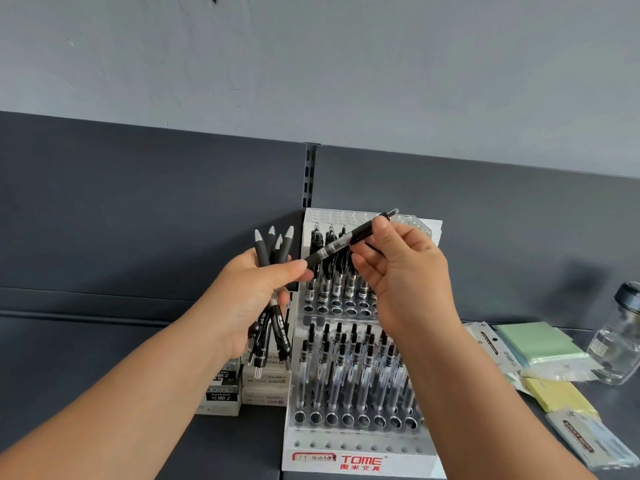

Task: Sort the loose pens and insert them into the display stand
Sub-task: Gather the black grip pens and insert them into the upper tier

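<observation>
A white tiered display stand with red lettering stands on the dark shelf, and black pens fill many of its holes. My left hand grips a bundle of several black pens, their grey tips pointing up, just left of the stand. My right hand pinches a single black pen near its clip end. That pen lies slanted in front of the stand's upper tier. Its grip end touches my left thumb.
Stacked small pen boxes sit left of the stand under my left hand. To the right lie green and yellow paper pads, packaged items and a clear glass jar. A dark back panel rises behind.
</observation>
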`<state>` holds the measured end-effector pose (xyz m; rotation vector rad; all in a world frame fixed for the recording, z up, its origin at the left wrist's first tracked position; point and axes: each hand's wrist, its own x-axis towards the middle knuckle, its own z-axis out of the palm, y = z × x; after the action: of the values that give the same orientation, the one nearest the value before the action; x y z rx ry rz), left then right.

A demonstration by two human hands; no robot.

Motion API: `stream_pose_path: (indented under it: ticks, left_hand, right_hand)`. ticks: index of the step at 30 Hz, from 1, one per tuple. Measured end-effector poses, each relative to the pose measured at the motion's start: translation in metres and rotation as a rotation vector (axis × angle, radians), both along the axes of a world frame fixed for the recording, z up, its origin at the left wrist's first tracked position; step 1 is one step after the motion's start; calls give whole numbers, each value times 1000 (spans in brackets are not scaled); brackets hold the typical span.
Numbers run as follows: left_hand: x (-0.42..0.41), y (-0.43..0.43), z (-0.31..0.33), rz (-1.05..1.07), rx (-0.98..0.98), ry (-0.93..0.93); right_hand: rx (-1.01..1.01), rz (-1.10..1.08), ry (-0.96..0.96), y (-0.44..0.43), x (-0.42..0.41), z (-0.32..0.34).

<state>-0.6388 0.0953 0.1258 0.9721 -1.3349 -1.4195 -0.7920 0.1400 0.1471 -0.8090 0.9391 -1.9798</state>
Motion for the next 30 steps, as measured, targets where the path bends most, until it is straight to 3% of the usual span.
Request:
stream_pose_path:
  ticks: [10,16,30]
  left_hand:
    - [3,-14,-8,41,-1,-2]
    - [3,-18,-12,30,5,-11]
    - [0,-19,-13,21,-12,24]
  right_hand:
    - [-75,-332,573,-3,-15,17]
    - [-71,-403,788,-9,-17,16]
    - [54,-393,905,-19,-10,2]
